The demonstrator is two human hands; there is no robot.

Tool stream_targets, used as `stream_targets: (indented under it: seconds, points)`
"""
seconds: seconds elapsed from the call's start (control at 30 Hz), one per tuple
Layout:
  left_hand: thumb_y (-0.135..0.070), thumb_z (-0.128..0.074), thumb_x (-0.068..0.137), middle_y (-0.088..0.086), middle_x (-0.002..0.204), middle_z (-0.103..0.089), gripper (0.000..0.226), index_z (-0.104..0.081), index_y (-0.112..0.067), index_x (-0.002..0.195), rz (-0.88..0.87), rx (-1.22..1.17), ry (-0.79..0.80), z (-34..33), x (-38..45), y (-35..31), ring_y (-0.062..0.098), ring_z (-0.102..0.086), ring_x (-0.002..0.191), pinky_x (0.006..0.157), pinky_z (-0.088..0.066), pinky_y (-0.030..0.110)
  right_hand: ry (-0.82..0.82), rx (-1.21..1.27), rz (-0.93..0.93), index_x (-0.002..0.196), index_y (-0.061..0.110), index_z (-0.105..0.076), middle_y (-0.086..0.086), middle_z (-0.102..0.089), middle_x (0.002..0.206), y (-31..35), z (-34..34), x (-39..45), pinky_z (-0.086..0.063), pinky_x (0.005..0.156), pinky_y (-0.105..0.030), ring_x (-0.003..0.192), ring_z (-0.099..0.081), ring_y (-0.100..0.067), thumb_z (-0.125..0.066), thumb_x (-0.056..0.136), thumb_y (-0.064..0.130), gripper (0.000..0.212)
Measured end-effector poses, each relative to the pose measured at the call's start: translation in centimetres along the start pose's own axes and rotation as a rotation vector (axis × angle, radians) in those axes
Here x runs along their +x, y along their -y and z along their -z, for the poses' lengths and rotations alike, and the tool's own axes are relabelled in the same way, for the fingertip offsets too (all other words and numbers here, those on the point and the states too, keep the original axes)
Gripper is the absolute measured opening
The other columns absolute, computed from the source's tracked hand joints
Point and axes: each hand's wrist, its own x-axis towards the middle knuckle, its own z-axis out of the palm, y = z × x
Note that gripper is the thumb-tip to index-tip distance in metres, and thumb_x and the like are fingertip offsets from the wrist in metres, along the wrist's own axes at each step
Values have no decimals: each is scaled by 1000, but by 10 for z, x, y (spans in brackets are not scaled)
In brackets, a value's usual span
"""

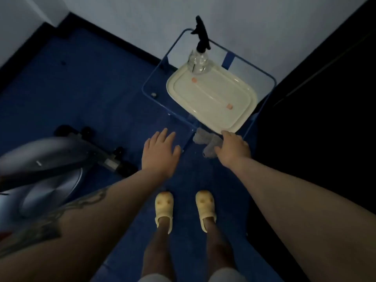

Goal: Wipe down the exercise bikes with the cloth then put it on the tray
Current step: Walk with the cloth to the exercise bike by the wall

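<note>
Both forearms were bare, without sleeves. The left forearm carried a large dark tattoo of curling lines (its design too dim to read). The person wore pale yellow clog-style slippers, each with two small holes on top, and light-coloured shorts above bare legs.

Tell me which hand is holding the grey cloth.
The right hand grips the crumpled grey cloth, just below the cream plastic tray. The left hand hovers open and flat, holding nothing.
</note>
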Motion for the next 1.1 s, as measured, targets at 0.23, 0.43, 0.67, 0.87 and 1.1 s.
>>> stream_targets:
  seconds: [0.23, 0.43, 0.67, 0.87, 1.1]
  points:
    - [-43, -32, 100, 1, 161, -19, 54, -26, -25, 150, 98, -40, 16, -32, 12, 8, 22, -15, 148, 121, -13, 41, 15, 8, -6, 104, 9, -60, -12, -63, 111, -2, -23, 34, -50, 76, -32, 101, -59, -27, -52, 97, 18, 14]
    - [-43, -31, 100, 0, 161, -17, 55, -23, -25, 151, 202, -31, 65, -25, -10, 8, 21, -14, 149, 121, -12, 40, -90, -123, 154, 84, 11, -57, -11, -66, 96, -12, 3, 20, -48, 66, -30, 88, -62, -26, -49, 98, 19, 18]
    - [-42, -35, 100, -3, 160, -21, 53, -28, -26, 150, 448, -294, -115, 12, -114, 8, 18, -18, 148, 120, -16, 37, -211, -83, 515, 101, 16, -54, -1, -61, 102, 27, 28, -45, -48, 71, -31, 92, -58, -16, -46, 99, 32, 17]
    - [-41, -36, 100, -2, 158, -27, 51, -33, -24, 148, 823, -450, -286, 5, -255, 52, 17, -25, 145, 119, -19, 34, -99, -166, 877, 104, 22, -48, 5, -58, 98, 98, 1, -130, -36, 62, -25, 85, -53, -11, -41, 98, 40, 21]
    - [-39, -36, 100, -3, 156, -31, 49, -39, -22, 146, 1207, -605, -456, -55, -440, 88, 17, -32, 141, 116, -26, 33, -6, -352, 1361, 103, 23, -48, 8, -54, 96, 177, -70, -260, -40, 60, -23, 84, -51, -7, -40, 98, 41, 20]
